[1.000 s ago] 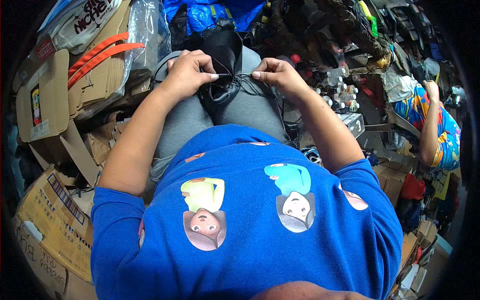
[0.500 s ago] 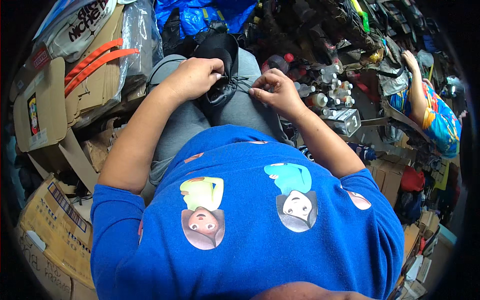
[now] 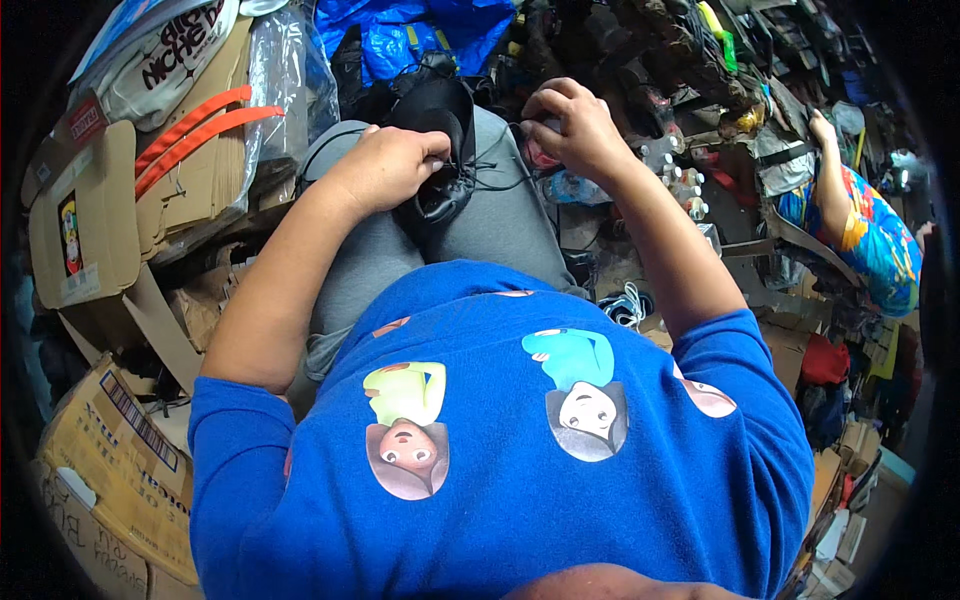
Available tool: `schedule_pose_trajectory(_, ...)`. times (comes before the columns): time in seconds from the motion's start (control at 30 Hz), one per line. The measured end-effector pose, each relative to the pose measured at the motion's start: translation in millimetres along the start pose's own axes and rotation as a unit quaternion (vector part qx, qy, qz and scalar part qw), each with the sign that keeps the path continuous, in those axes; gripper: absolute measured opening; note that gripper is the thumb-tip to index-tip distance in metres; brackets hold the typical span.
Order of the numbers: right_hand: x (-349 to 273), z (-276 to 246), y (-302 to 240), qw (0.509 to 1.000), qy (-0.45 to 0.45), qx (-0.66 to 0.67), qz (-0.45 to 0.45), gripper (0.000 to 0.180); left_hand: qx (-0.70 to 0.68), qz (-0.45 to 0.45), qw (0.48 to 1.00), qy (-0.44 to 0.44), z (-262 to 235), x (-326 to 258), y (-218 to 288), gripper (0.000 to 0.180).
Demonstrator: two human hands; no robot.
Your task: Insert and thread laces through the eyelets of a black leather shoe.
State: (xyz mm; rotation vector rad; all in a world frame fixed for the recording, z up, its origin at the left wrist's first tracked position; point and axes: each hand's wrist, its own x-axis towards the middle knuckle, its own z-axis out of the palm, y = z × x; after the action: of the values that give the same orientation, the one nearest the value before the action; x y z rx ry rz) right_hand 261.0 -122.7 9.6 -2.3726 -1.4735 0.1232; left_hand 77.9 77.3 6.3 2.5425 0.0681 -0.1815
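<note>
A black lace-up shoe (image 3: pixel 440 112) lies on my lap, across my grey trousers (image 3: pixel 490 225). My left hand (image 3: pixel 388 165) grips the shoe at its side, fingers pressed against the eyelet part. My right hand (image 3: pixel 572 125) is raised to the right of the shoe, its fingers closed on a thin black lace (image 3: pixel 497 160) that runs from the shoe to the hand. The shoe's toe end points away from me and is partly hidden by my left hand.
Cardboard boxes (image 3: pixel 95 215) with orange straps (image 3: pixel 200 115) are stacked at my left, and a clear plastic bag (image 3: pixel 280 75) sits behind them. Blue bags (image 3: pixel 420 30) lie ahead. Shoes and small bottles (image 3: pixel 680 185) crowd the right, where another person in a colourful shirt (image 3: pixel 870 240) bends over.
My right hand has moved away from the shoe, up and to the right, drawing the lace out. My left hand has stayed on the shoe.
</note>
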Motion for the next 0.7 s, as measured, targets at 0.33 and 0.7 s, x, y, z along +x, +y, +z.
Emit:
schedule_pose_trajectory(0.33, 9, 6, -54, 0.948, -0.121, -0.155, -0.252, 0.015, 0.098, 0.087, 0.991, 0.027, -8, -14, -3, 0.007)
schedule_pose_trajectory(0.7, -9, 9, -24, 0.968, -0.088, -0.065, -0.224, 0.009, 0.089, -0.014, 0.993, 0.074, -29, -80, -22, 0.008)
